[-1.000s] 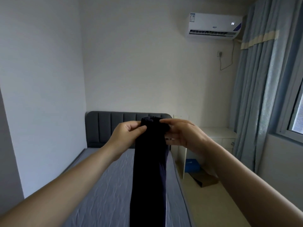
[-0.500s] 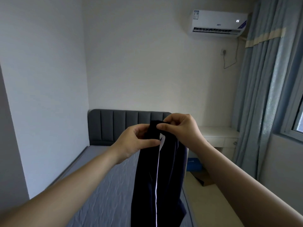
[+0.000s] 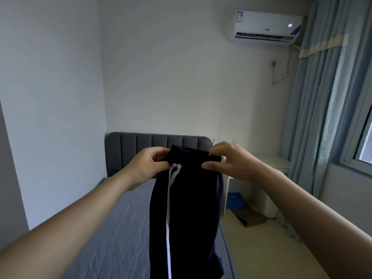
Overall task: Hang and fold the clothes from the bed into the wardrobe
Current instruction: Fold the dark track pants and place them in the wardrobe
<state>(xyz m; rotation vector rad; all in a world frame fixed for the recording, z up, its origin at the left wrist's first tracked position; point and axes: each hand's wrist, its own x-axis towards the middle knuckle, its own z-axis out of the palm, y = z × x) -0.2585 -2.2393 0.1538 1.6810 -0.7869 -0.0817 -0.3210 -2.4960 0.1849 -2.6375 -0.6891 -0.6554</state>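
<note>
Both hands pinch the dark trousers (image 3: 187,214) by the waistband, left hand (image 3: 148,165) and right hand (image 3: 231,162) at either end, the legs hanging below them over the bed (image 3: 120,228).

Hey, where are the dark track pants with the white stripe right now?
In the head view the track pants hang at centre, waistband pinched by the left hand and right hand, with the grey bed behind.

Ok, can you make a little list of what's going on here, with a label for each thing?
held item: dark trousers with a white side stripe, hanging down
left grip: pinches the waistband
right grip: pinches the waistband's other end
below: grey bed
wall: white air conditioner
right side: blue curtains
</note>
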